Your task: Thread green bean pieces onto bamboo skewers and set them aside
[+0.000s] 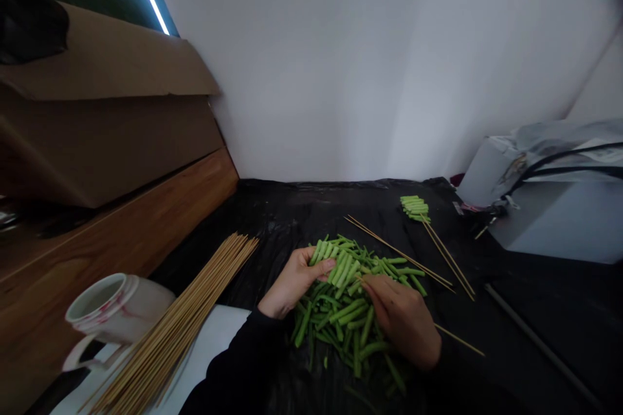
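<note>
Over a heap of cut green bean pieces (357, 327), my left hand (296, 279) grips a row of bean pieces (344, 267) lined up side by side, its thumb pressing on top. My right hand (406, 318) is closed at the row's right end, pinching a bamboo skewer (460, 340) whose tail sticks out past the hand to the lower right. How far the skewer runs into the row is hidden. At the back right lies a finished-looking flat row of bean pieces (415, 207) on two skewers (448, 256).
Loose skewers (399, 253) lie behind the heap on black plastic sheeting (292, 207). To the left, a thick skewer bundle (189, 318) rests by a tipped white mug (121, 308). A cardboard box (111, 130) stands left; a pale box (559, 207) with straps stands right. A white wall rises behind.
</note>
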`<control>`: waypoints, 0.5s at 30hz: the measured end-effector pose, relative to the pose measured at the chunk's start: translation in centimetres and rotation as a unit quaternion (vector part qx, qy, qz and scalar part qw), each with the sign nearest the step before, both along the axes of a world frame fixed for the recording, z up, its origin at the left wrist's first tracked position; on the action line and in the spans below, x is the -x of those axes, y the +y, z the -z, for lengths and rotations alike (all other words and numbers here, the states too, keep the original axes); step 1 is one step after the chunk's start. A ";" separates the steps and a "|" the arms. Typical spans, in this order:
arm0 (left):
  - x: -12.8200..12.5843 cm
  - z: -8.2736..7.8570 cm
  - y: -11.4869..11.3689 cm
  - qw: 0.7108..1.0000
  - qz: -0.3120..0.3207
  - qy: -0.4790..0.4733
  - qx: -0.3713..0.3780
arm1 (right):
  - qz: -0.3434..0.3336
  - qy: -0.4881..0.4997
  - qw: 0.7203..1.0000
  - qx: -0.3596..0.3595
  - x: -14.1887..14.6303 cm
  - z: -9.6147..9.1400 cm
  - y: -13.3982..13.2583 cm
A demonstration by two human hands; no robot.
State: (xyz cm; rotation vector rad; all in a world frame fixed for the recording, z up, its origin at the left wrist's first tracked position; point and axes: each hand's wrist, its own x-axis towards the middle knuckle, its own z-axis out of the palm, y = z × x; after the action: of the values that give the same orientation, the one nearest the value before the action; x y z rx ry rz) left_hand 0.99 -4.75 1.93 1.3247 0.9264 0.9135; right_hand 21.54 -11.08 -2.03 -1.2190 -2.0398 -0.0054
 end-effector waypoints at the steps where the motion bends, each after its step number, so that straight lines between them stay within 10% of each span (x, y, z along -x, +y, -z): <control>1: 0.0 0.0 0.0 1.000 -0.001 -0.002 0.001 | 0.000 0.001 1.000 -0.002 0.0 0.0 0.0; 15: -0.5 -0.6 -0.6 0.999 -0.036 -0.012 0.030 | 0.003 0.000 1.000 -0.011 0.1 -0.2 0.0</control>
State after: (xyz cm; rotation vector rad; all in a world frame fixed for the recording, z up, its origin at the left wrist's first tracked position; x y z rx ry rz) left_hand 1.53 -5.38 2.54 1.2340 0.9807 0.9469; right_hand 21.42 -11.10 -1.88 -1.2122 -2.0308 -0.0302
